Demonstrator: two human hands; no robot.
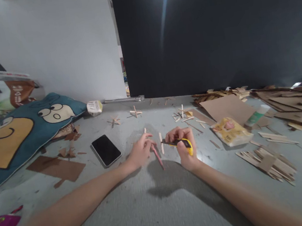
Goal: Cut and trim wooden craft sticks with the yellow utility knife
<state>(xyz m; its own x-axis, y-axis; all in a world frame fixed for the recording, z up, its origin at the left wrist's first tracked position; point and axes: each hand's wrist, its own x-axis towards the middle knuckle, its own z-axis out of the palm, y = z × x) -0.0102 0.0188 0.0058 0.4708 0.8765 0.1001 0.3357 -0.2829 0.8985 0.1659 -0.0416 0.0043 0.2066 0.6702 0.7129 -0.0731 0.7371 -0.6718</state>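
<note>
My right hand [185, 143] is closed around a yellow and black utility knife [190, 148]. Its front end points left and meets, or nearly meets, a short upright-lying wooden craft stick [161, 147] on the table. Just left of that stick, my left hand [141, 151] rests low with bent fingers, which seem to grip the upper end of a thin pink pencil-like stick [159, 158]. Behind those fingers the tip of another craft stick [145, 130] shows; its lower part is hidden.
A phone [106, 150] lies left of my left hand. Small stick crosses [136, 111] are at the back. On the right are a yellow packet [231, 131], a bundle of craft sticks [268, 162], a glue stick [258, 114] and cardboard [227, 109]. A cushion [37, 125] sits left.
</note>
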